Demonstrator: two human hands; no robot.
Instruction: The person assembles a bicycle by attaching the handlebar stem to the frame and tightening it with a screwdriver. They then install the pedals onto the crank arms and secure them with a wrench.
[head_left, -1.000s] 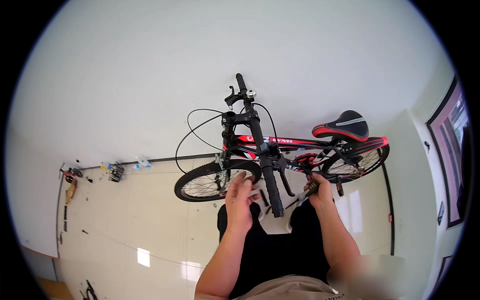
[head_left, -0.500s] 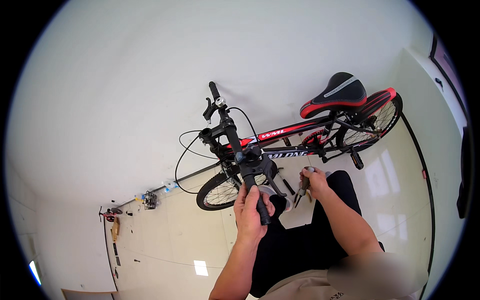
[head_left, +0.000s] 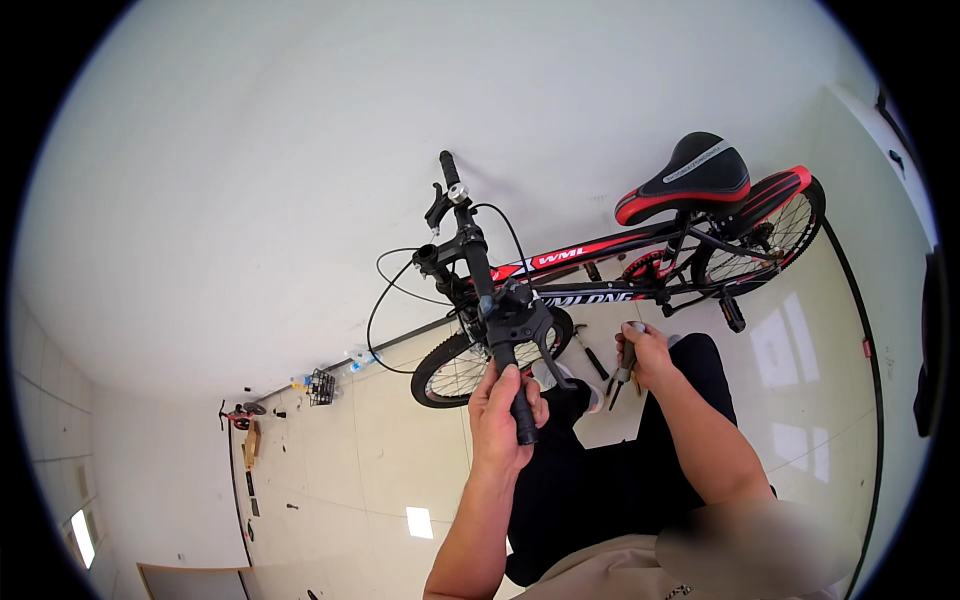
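A black and red bicycle (head_left: 590, 256) leans along the white wall in front of me. My left hand (head_left: 500, 408) is closed around the black handlebar grip (head_left: 524, 420) at the bar's near end, just below the brake lever (head_left: 556, 360). In my right hand (head_left: 650, 356), above my right knee, is a grey-handled hand tool (head_left: 627, 364) with a thin dark end pointing down, apart from the bicycle. Its exact kind is hard to make out. What looks like a hammer (head_left: 594, 362) with a dark handle lies on the floor beyond it.
The front wheel (head_left: 440, 375) stands near my foot, and a pedal (head_left: 733, 314) sticks out toward me. Farther left along the wall are a black wire basket (head_left: 321, 387), plastic bottles (head_left: 362, 360), a small red bike (head_left: 240, 416) and a cardboard piece (head_left: 252, 444).
The whole view has shifted slightly, so the bicycle appears farther right and higher. My left hand keeps its hold on the grip; my right hand still holds the tool, a little nearer upright.
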